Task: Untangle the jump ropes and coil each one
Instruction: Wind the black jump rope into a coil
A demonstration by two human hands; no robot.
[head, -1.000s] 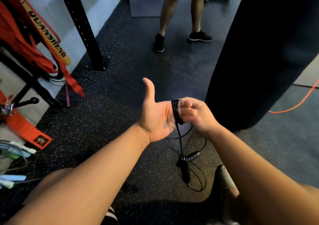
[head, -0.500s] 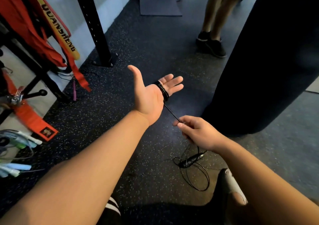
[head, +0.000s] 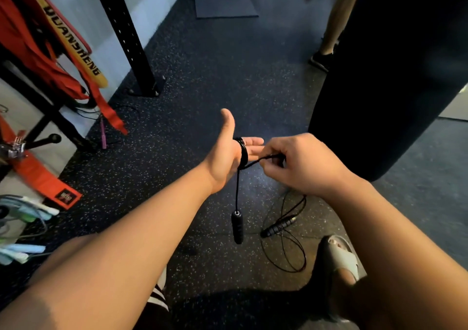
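A thin black jump rope [head: 243, 150] is wound in several turns round the palm of my left hand [head: 228, 155], which is held flat with fingers straight and thumb up. My right hand [head: 295, 163] pinches the rope's free strand just right of the coil. One black handle [head: 237, 226] hangs from the coil below my left hand, off the floor. The other black handle [head: 278, 226] lies on the floor among loose loops of the rope [head: 286, 253].
A black punching bag [head: 390, 71] hangs close on the right. A black rack post [head: 126, 38] and red straps [head: 45, 58] stand at left, with pale blue ropes [head: 22, 215] on the floor. Another person's leg [head: 334, 25] is behind. My sandalled foot [head: 342, 253] is by the loops.
My right hand rose from low beside the floor loops up to the coil on my left palm. The first handle lifted off the floor and now dangles.
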